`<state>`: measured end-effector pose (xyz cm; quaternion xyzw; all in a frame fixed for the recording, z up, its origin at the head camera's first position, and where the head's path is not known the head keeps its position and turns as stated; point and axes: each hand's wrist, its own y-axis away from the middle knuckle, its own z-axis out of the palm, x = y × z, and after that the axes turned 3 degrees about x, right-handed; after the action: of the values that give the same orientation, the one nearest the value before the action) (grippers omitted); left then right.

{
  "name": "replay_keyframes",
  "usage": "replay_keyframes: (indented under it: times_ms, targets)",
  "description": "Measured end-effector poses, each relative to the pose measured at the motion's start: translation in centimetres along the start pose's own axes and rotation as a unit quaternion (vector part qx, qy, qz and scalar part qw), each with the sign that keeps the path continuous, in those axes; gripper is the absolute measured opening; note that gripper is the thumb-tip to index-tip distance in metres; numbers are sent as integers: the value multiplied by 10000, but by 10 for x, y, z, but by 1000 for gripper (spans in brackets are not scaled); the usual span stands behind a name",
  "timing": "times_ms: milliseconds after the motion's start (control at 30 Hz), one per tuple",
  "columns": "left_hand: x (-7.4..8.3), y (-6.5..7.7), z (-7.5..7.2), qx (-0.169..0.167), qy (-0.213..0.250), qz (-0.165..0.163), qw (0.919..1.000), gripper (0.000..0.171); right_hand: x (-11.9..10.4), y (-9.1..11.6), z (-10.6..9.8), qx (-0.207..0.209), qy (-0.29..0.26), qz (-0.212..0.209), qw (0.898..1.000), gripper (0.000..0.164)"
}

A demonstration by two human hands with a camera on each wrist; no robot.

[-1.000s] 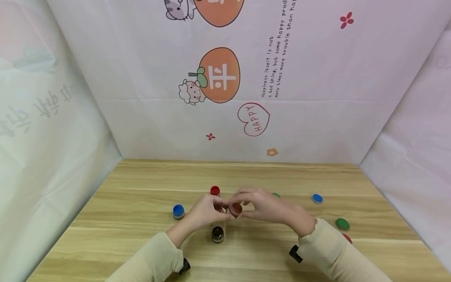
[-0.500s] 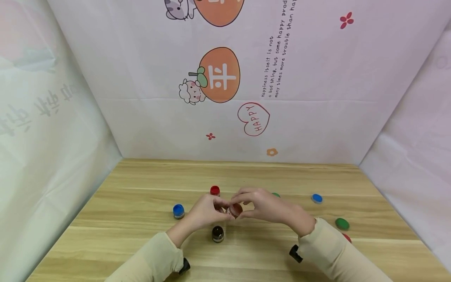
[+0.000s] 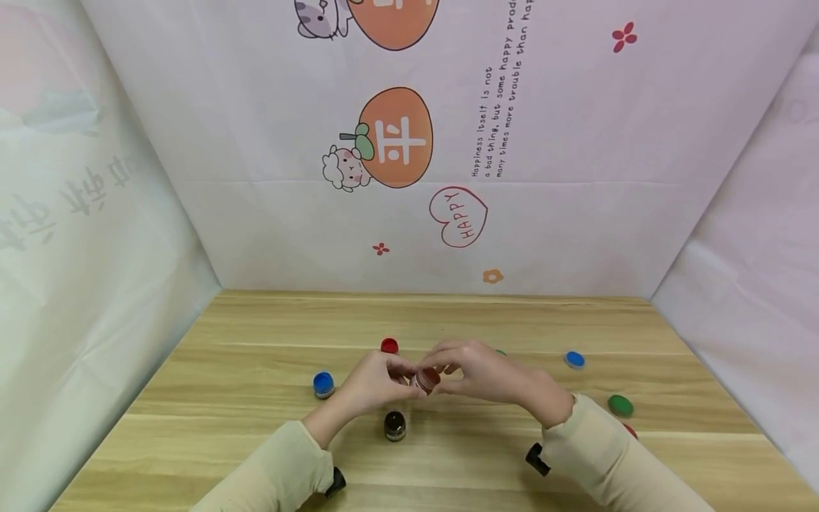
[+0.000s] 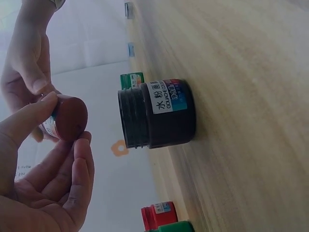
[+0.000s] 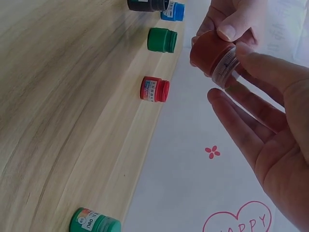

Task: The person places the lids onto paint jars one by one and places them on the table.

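Observation:
Both hands hold a small brown paint jar point(image 3: 426, 380) above the table, tilted between them. My left hand point(image 3: 375, 382) grips one end of it with thumb and fingers. At the other end, the thumb and forefinger of my right hand point(image 3: 478, 371) pinch the pale ridged rim point(image 5: 225, 69); whether a lid is on it I cannot tell. Beneath the hands, a black paint jar point(image 4: 159, 115) stands upright with its threaded neck bare. Around it are a blue jar point(image 3: 323, 384), a red jar point(image 3: 389, 346) and a green jar point(image 5: 161, 40), which the left hand hides in the head view.
On the right side of the wooden table point(image 3: 256, 320) lie a blue lid point(image 3: 574, 360), a green lid point(image 3: 621, 406) and a red lid point(image 3: 630, 430), partly behind the sleeve. Another green jar point(image 5: 94, 221) stands behind the right hand. White printed sheets point(image 3: 576, 178) enclose the table.
The brown jar stays between both hands in nearly the same spot. The right fingers shift slightly at its end, and the head view moves a little.

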<state>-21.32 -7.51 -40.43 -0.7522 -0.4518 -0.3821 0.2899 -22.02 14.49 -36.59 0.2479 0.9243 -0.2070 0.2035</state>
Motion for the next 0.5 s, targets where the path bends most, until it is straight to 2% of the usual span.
replay_keyframes:
  times_ms: [167,300,400,500]
  targets:
    - [1,0,-1,32,60,-65,10000,29,0,0,-1,9,113,-29,9999,37]
    - [1,0,-1,56,74,-82,9999,33,0,0,-1,154,302,160,9993,33]
    - [1,0,-1,62,52,-71,9999,34,-1,1,-1,279,469,321,9980,38]
    - [1,0,-1,45,32,-43,10000,33,-2,2,-1,324,528,219,9978,40]
